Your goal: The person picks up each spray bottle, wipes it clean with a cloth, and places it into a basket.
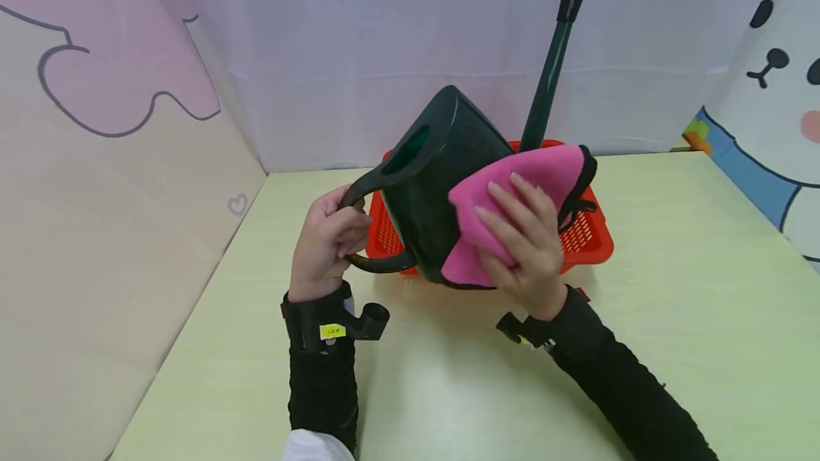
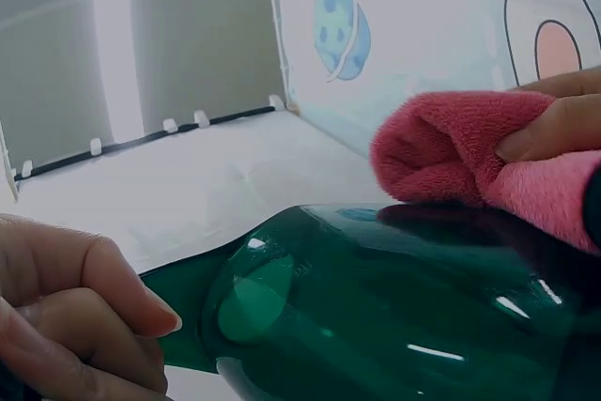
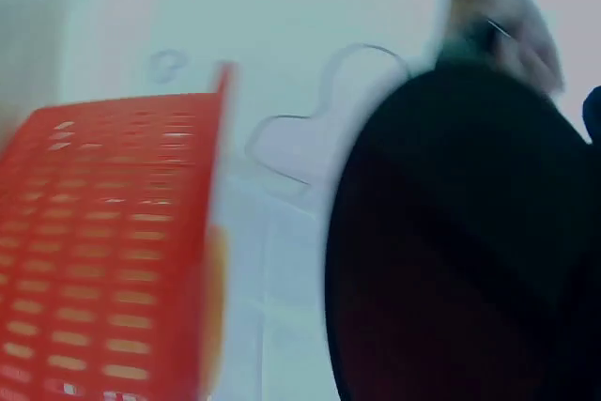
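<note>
Watering can (image 1: 423, 215) held tilted over bench (image 1: 423, 383), nr red basket (image 1: 592, 244); L hand (image 1: 332, 240) clamped round handle (image 1: 384, 264), R hand (image 1: 527, 251) w/ fingers straightish, pressing pink cloth (image 1: 470, 198) on can's side. Prob. wiping: best w/ firm L grip, cloth flat, even pressure.

Red bskt (image 1: 594, 251) blks behind can (image 1: 442, 169); room R on tbl (image 1: 698, 262).
</note>
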`<action>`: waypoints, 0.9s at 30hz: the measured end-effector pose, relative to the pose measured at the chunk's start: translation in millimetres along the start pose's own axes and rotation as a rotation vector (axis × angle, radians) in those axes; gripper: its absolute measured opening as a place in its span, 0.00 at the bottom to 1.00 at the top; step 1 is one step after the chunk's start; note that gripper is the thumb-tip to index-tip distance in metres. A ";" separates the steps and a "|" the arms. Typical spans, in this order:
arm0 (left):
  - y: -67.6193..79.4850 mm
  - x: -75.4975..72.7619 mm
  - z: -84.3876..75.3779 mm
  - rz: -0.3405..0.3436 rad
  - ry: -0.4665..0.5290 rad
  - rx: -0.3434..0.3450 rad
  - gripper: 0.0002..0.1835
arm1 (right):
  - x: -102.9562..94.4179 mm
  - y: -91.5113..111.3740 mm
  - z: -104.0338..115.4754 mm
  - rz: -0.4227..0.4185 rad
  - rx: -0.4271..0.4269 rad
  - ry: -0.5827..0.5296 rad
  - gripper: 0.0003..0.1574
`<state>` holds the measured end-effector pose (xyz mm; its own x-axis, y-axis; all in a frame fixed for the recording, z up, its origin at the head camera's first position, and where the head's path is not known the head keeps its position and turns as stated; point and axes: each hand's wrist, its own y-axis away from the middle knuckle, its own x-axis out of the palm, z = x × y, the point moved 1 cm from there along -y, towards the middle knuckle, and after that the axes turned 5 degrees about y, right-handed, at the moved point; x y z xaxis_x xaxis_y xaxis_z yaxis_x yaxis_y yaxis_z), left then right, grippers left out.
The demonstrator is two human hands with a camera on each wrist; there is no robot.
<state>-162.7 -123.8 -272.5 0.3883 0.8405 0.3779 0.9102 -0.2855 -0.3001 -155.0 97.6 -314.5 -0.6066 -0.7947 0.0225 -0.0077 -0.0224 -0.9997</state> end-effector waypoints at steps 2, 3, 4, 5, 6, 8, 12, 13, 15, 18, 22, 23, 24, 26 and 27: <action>1.0 -0.8 -1.2 0.004 0.006 -0.003 0.09 | -6.2 -8.7 -7.6 -0.044 0.158 -0.090 0.19; 1.5 -1.3 -1.6 0.007 0.008 -0.004 0.09 | -9.0 -12.8 -10.8 -0.062 0.228 -0.128 0.19; 1.9 -1.6 -1.9 0.012 0.010 -0.004 0.08 | -11.2 -16.2 -13.3 -0.076 0.287 -0.162 0.19; 2.1 -1.8 -2.2 0.017 0.013 -0.003 0.08 | -13.0 -18.8 -15.1 -0.082 0.334 -0.186 0.20; 2.3 -2.1 -2.3 0.022 0.015 -0.001 0.08 | -14.0 -20.5 -16.4 -0.087 0.369 -0.204 0.20; 2.2 -2.1 -2.5 0.027 0.020 -0.002 0.09 | -14.9 -20.9 -17.6 -0.082 0.395 -0.211 0.21; 1.4 -1.6 -3.0 0.004 0.023 -0.010 0.09 | -12.1 -14.3 -14.9 -0.053 0.317 -0.131 0.21; 1.3 -1.5 -3.1 -0.006 0.022 -0.013 0.10 | -11.1 -12.3 -13.2 -0.046 0.282 -0.105 0.21; 1.1 -1.4 -3.0 -0.021 0.019 -0.015 0.10 | -8.6 -8.6 -8.7 -0.026 0.198 -0.050 0.20; 0.8 -1.2 -2.2 -0.033 0.014 -0.013 0.10 | -4.3 -4.0 1.3 0.023 0.062 0.022 0.18; -0.5 -0.5 0.0 -0.036 0.013 -0.009 0.10 | 2.8 3.9 17.5 0.110 -0.148 0.126 0.18; -0.9 -0.1 0.6 -0.035 0.013 -0.009 0.09 | 4.5 6.5 21.4 0.132 -0.207 0.165 0.19; -1.5 0.3 1.4 -0.033 0.013 -0.008 0.09 | 6.2 9.2 25.3 0.154 -0.259 0.203 0.19; -2.3 1.6 3.0 -0.031 0.013 -0.011 0.07 | 9.2 14.9 33.2 0.204 -0.346 0.289 0.21; -2.8 2.3 4.0 -0.032 0.011 -0.013 0.07 | 10.4 18.0 37.0 0.235 -0.380 0.340 0.22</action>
<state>-164.9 -119.3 -274.3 0.3605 0.8442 0.3968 0.9240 -0.2648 -0.2761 -132.1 66.4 -332.0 -0.8481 -0.5105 -0.1422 -0.0893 0.4021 -0.9112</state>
